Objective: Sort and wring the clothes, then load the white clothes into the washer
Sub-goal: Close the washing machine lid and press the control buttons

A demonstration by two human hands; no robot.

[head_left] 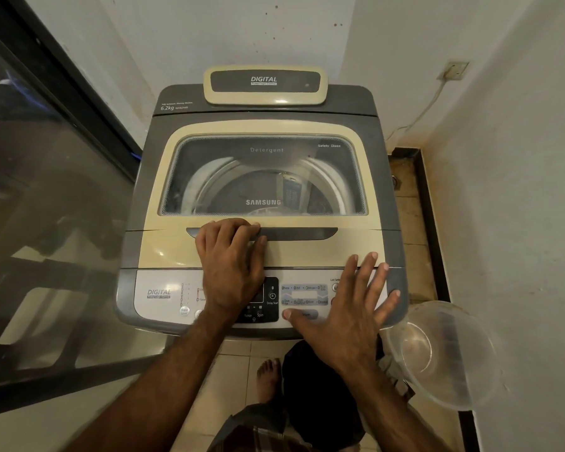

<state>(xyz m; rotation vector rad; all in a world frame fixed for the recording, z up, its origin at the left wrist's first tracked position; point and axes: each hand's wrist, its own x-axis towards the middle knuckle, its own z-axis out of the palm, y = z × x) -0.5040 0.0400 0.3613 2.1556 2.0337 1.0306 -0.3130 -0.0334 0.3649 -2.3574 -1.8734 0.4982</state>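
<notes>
1. Under the left hand (230, 256), the washer (265, 203) has its lid (261, 246) shut; the fingers (238, 227) curl into the dark handle slot (300, 233), gripping its edge, likely to lift it.
2. Just right of them, the right hand (343, 308) lies flat and spread on the control panel (163, 295), holding nothing, probably steadying the machine.
3. Beyond the fingers, through the glass, pale cloth may lie in the drum; I cannot tell.
4. Near the right wrist, an empty clear basin (444, 353) sits on the floor.

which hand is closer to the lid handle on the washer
Left. The left hand lies on the lid handle, fingers over its left end. The right hand rests flat, nearer the person, on the control panel.
</notes>
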